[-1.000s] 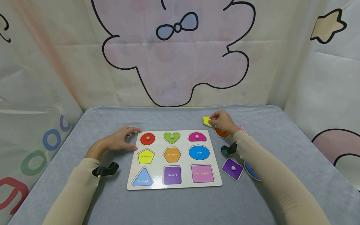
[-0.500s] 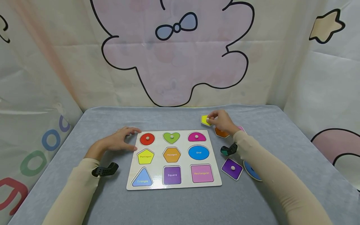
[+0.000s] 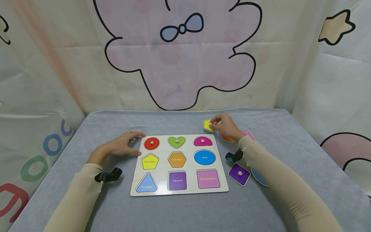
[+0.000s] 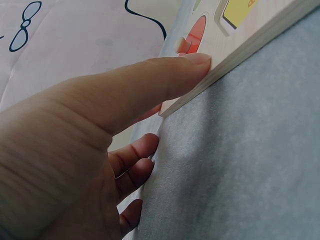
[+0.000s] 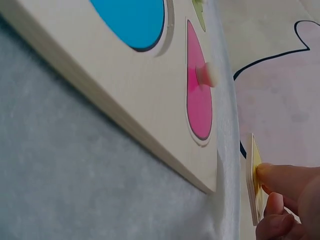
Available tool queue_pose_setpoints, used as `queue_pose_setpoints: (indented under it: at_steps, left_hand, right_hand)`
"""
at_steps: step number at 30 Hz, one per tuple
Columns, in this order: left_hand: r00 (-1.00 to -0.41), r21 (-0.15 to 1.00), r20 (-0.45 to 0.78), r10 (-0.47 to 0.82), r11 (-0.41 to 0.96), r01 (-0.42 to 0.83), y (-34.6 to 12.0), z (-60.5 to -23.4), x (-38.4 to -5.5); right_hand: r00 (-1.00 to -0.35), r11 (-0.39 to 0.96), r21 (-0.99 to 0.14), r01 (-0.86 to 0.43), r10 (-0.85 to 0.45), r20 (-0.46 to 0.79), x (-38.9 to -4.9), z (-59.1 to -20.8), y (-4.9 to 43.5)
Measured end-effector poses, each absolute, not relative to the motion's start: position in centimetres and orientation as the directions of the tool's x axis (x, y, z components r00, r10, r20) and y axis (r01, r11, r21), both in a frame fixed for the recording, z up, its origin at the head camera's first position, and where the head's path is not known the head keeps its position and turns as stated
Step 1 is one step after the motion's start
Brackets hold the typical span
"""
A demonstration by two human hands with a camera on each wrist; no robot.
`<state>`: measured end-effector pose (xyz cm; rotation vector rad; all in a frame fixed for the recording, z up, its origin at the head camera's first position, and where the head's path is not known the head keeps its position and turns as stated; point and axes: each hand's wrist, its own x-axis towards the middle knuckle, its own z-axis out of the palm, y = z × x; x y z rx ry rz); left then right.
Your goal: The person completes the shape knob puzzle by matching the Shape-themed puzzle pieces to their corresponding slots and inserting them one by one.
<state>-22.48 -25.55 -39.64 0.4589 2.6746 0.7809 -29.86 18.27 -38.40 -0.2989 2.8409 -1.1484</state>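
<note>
My right hand pinches a yellow pentagon puzzle piece by its white knob, beyond the board's back right corner. In the right wrist view this yellow piece stands on edge in the fingers, apart from the board. My left hand steadies the white wooden shape puzzle board, its thumb resting on the left edge and index finger at the back left corner. In the left wrist view the thumb lies straight over the rim. The board's pentagon recess shows its printed yellow base.
Red circle, green heart and magenta semicircle pieces sit in the back row. Right of the board lie a purple square, a blue piece partly under the sleeve, an orange piece and a pink piece.
My right hand has moved a little to the left with the yellow pentagon piece, uncovering more of the pink piece. The left hand and the board have stayed put.
</note>
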Motion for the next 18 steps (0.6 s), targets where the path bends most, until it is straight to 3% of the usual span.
queue_pose_setpoints:
  at_steps: [18]
  left_hand:
    - [-0.899, 0.562, -0.21, 0.384, 0.8, 0.21, -25.5, -39.8, -22.5]
  right_hand:
    - [-0.959, 0.698, -0.674, -0.241, -0.277, 0.056, -28.4, -38.0, 16.3]
